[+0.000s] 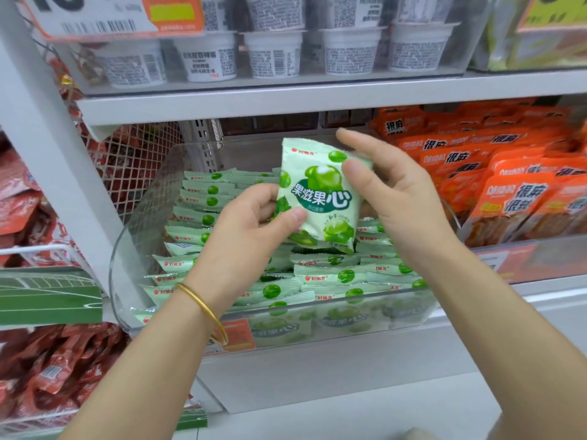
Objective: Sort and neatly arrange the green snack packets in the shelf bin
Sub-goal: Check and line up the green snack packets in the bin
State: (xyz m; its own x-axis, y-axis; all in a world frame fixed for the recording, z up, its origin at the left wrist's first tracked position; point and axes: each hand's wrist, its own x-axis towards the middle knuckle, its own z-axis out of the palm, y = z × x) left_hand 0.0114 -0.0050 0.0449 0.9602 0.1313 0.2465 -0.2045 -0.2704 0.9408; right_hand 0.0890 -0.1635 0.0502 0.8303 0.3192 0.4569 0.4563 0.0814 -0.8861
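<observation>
Forearms fill the foreground, gold bangle [203, 308] on the left wrist, and both hands are on one green packet [320, 195]! Left hand [251, 223] has its grip clamped on the lower left corner, thumb across the front, fingers curled behind. Right hand [390, 192] pinches the upper right edge under the thumb, forefinger pointing straight up behind the top seam. The packet is upright, face to the camera, held over the middle of the clear bin [143, 217]. It looks light and puffy, a soft film pouch with air inside, so it should crumple rather than resist. The glossy skin could slide, which makes the crimped seams and corners the safest places to hold, not the pillowy middle. Beneath it the other green packets [330, 274] lie in overlapping rows, the left column tidy, the right side looser. Orange packets [508, 192] crowd the neighbouring bin on the right, and white cups [273, 55] sit on the shelf above.
</observation>
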